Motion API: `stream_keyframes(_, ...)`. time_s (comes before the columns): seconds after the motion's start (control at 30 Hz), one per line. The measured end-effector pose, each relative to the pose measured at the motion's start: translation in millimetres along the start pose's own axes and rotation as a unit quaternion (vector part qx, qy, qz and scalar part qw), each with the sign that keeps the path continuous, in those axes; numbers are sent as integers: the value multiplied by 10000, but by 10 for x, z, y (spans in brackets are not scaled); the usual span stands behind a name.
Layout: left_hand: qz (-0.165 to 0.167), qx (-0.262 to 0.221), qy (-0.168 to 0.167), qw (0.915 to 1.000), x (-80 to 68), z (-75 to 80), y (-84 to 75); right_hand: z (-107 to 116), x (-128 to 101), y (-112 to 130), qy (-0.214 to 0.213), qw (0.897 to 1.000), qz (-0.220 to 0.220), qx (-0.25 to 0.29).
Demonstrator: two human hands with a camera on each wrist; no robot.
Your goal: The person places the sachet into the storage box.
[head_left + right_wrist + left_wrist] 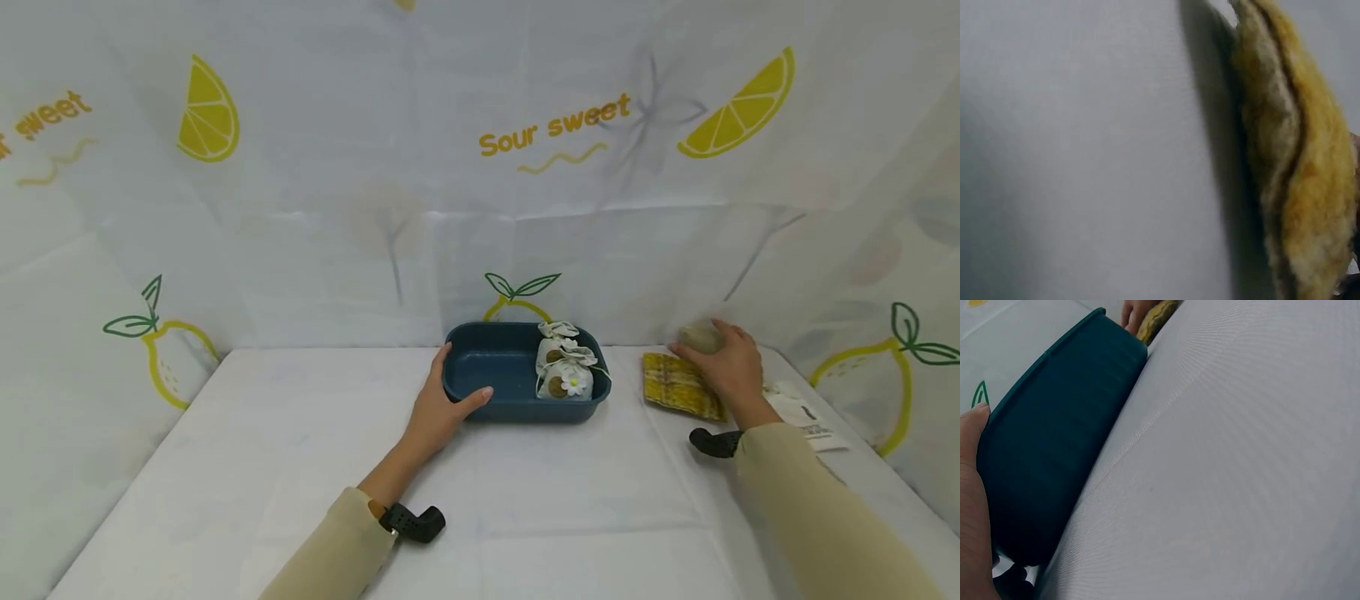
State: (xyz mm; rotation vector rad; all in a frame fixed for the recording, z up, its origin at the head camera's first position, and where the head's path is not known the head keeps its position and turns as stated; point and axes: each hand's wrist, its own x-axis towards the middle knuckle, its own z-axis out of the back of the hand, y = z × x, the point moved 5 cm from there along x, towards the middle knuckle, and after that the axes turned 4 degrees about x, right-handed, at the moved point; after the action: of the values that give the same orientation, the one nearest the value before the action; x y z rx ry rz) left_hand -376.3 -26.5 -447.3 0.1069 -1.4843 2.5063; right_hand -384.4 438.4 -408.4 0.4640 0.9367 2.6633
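Note:
A dark blue tray (487, 360) stands at the middle of the white table, with small white pouches (566, 368) bunched at its right end. My left hand (457, 385) grips the tray's front left corner, thumb on the front wall and fingers on the left rim. In the left wrist view the tray wall (1054, 444) fills the left side beside my left hand (972, 487). My right hand (708, 346) lies over a yellow plaid cloth (675, 383) and pinches a blurred beige pouch (697, 335) at its far edge. The cloth's folded edge (1297, 169) shows close up.
A white paper label (806, 415) lies to the right of the right wrist. Lemon-print sheets (555, 133) wall in the table at the back and both sides. Bare white tabletop (525, 500) spreads in front of the tray.

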Motion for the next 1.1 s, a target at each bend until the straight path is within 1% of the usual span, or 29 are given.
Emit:
stream_keyframes(0.1,-29,-28,20,10000,1,-25,-36,46,24,-64,-128,9999,-26,-4)
stream_keyframes(0.2,-36,-57,19,10000,-1,-38,-66,81,48,-122,-233,9996,-102,108)
stream_keyframes(0.33,-46,-81,15,10000,-13,-44,-84,90,48,-169,-272,9991,-238,240)
stream_keyframes(0.5,-29,-60,43,10000,-23,-50,-69,105,15,-164,-343,9989,-215,231)
stream_keyframes(0.6,-23,-27,32,10000,-33,-39,-56,122,-11,-116,-432,9985,-177,290)
stream_keyframes(0.67,-27,-18,10,10000,-38,-25,-54,142,-27,-50,-551,9976,-94,399)
stream_keyframes(0.83,-4,-11,-19,10000,-41,7,-42,218,-73,202,-942,9924,320,729)
stream_keyframes(0.93,11,1,-15,10000,-36,15,-27,260,-99,362,-1109,9890,546,810)
stream_keyframes(1.1,55,25,-25,10000,-19,23,-3,308,-168,713,-1358,9792,1158,965)
